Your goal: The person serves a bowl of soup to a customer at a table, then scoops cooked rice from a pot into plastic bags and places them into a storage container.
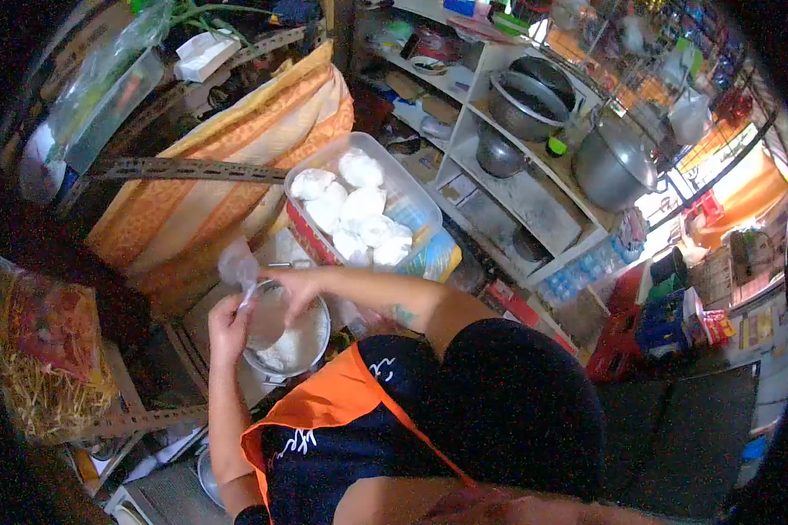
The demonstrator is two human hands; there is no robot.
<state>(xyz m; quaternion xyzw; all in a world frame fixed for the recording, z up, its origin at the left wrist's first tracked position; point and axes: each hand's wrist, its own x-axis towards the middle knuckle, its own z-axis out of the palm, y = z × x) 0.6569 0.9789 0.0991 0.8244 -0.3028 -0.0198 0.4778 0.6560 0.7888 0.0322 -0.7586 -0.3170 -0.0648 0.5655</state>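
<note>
A thin clear plastic bag (265,325) hangs over a round metal pot (323,337) that holds white powder (284,350). My left hand (228,325) is closed on the bag's gathered neck, and the loose top of the bag sticks up above it. From the right, my right hand (296,287) reaches over the pot with its fingers apart, one of them stretched to the bag's neck. Just beyond the pot, an open clear plastic tub (429,210) holds several white bundles (363,206).
An orange striped cloth (236,149) drapes behind the pot. White shelves (534,197) with metal pots (613,162) stand at the right. A perforated metal bar (188,169) crosses at the left, above dry straw (48,385). Crates (622,328) are at the far right.
</note>
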